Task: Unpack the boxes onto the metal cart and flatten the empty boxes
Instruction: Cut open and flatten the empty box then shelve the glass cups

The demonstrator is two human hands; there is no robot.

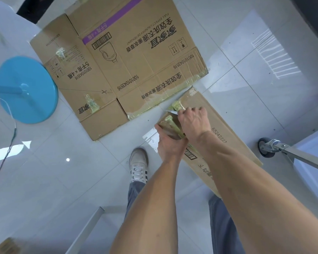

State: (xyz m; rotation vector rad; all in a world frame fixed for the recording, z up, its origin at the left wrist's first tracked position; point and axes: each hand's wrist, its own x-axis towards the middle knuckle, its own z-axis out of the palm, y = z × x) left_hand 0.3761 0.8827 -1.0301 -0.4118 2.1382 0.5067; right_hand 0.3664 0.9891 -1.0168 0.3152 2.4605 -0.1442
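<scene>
Down on the pale tiled floor [44, 171], both bare hands worked at the near end of a cardboard box [218, 125]. His left hand [170, 143] curled around the box's lower corner flap, thumb over the edge. His right hand [193, 120], just beyond the left, pinched a small blade [171, 111] against the yellowish tape [176, 105] on the seam. Ahead of both hands a larger flattened box [127, 57] printed with detergent lettering lay spread on the tiles, almost touching the one he held. Far to the left of the hands stood a round blue stand base [26, 88]. To the right of the hands, a caster wheel [265, 147] of the metal cart [301, 158] rested beside the box. One sneaker [138, 165] was planted just under the left hand
</scene>
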